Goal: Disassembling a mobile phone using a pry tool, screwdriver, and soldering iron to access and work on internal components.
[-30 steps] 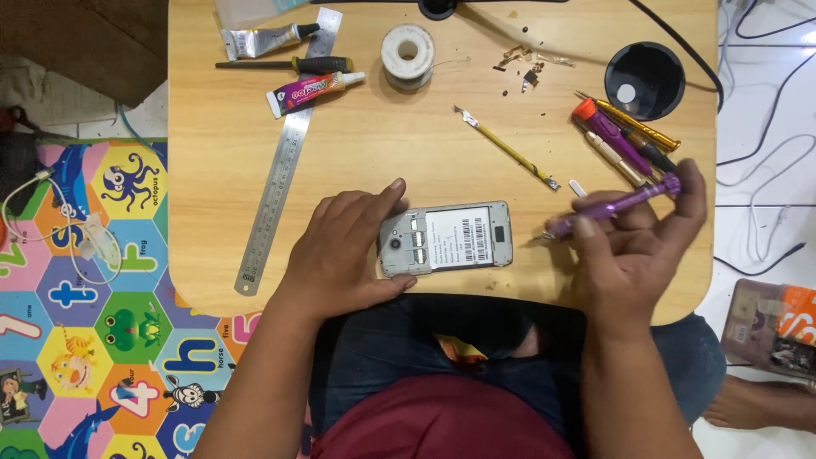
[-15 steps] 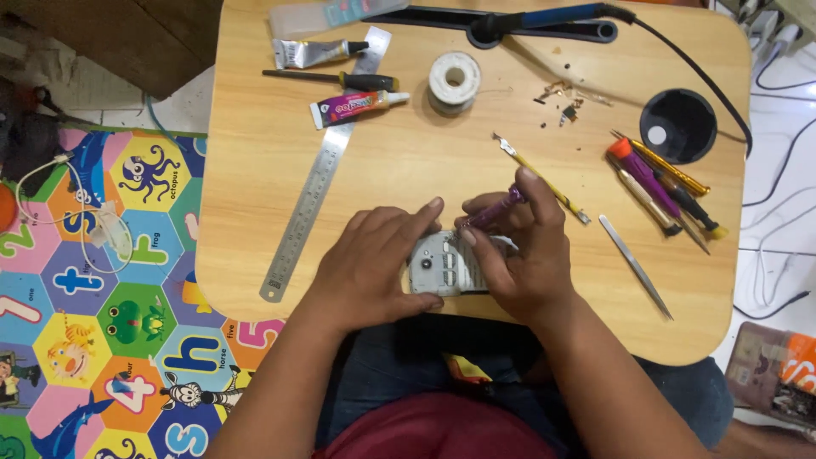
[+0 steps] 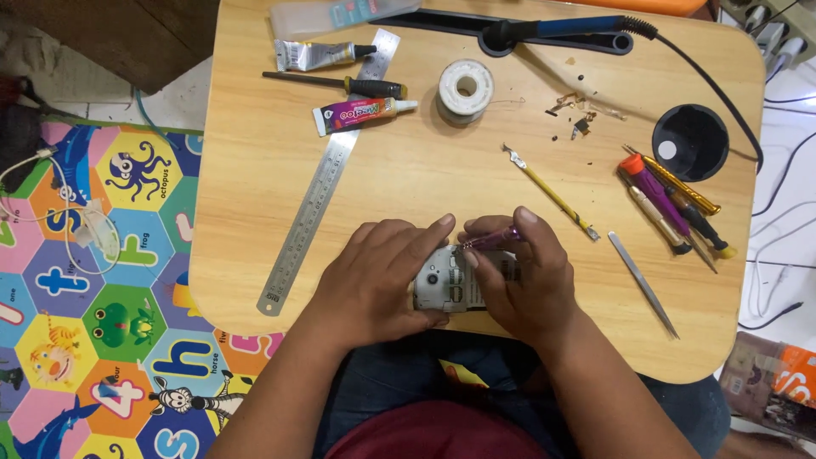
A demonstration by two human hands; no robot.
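A small phone with its back cover off (image 3: 450, 285) lies near the front edge of a wooden lap table (image 3: 425, 170). My left hand (image 3: 382, 280) rests over the phone's left side and holds it down. My right hand (image 3: 527, 276) grips a purple screwdriver (image 3: 491, 240), whose tip points down at the phone's upper edge. Both hands hide most of the phone.
A steel ruler (image 3: 327, 174) lies left of the hands. Two glue tubes (image 3: 361, 112), a black-handled tool (image 3: 340, 83), a solder spool (image 3: 465, 87), a soldering iron (image 3: 561, 30), a black cup (image 3: 690, 140), a yellow tool (image 3: 552, 194), tweezers (image 3: 643, 285) and several screwdrivers (image 3: 671, 204) lie around. A colourful play mat (image 3: 93, 297) covers the floor at left.
My right hand has come in from the table's right side with the purple screwdriver and closed over the phone. The left hand has stayed on the phone. The view has shifted.
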